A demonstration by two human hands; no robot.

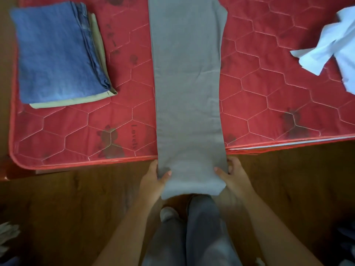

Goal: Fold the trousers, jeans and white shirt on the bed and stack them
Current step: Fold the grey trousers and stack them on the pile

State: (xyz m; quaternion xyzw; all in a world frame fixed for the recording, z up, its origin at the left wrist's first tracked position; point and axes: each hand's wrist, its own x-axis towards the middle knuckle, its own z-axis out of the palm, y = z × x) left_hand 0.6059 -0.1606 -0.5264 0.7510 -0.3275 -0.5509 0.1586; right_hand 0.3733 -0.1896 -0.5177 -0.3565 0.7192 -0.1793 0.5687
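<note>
Grey trousers (188,83) lie lengthwise down the middle of the red quilted mattress (269,96), their near end hanging over the front edge. My left hand (156,176) grips that end's left side, thumb on top. My right hand (231,174) grips its right side the same way. Folded blue jeans (55,52) rest on a folded beige garment (99,47) at the back left. A crumpled white shirt (334,47) lies at the right edge.
The mattress's front edge (86,164) runs across the view just beyond my hands. Wooden floor (57,208) lies below it, with my grey-clad legs (192,237) between my arms. Bits of cloth show at the bottom left and right corners.
</note>
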